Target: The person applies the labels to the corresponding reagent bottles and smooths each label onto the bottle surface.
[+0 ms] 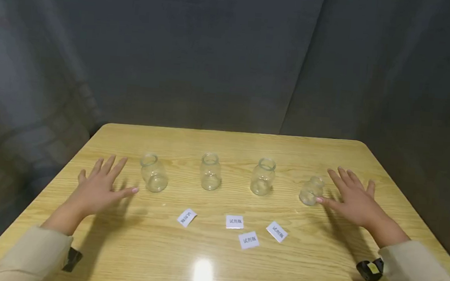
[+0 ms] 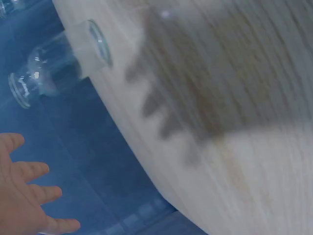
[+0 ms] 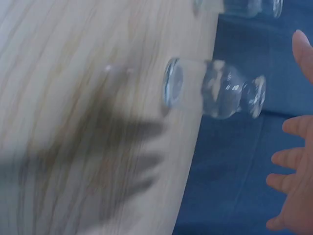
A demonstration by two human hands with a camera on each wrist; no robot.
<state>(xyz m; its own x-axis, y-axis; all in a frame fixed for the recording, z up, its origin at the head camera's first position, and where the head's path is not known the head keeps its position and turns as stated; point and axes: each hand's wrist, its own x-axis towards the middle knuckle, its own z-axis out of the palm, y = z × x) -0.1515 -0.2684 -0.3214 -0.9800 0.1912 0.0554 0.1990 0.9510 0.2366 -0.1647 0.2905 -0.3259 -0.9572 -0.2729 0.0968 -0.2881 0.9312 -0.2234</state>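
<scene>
Several clear, open-mouthed glass jars stand in a row across the table. My left hand (image 1: 98, 189) is held above the tabletop with fingers spread, left of the leftmost jar (image 1: 154, 175) and apart from it. On the other side my right hand (image 1: 354, 198) hovers the same way beside the rightmost jar (image 1: 309, 192). Its thumb overlaps that jar in the head view, but the right wrist view shows a gap between the hand and the jar (image 3: 220, 93). Neither hand holds anything. Two more jars, one left of centre (image 1: 210, 175) and one right (image 1: 262, 179), stand between them.
Several small white cards with printed Chinese characters, one of them a middle card (image 1: 235, 222), lie on the wooden table (image 1: 151, 250) in front of the jars. Dark curtains (image 1: 200, 58) hang behind the table. Each wrist carries a black device (image 1: 370, 269).
</scene>
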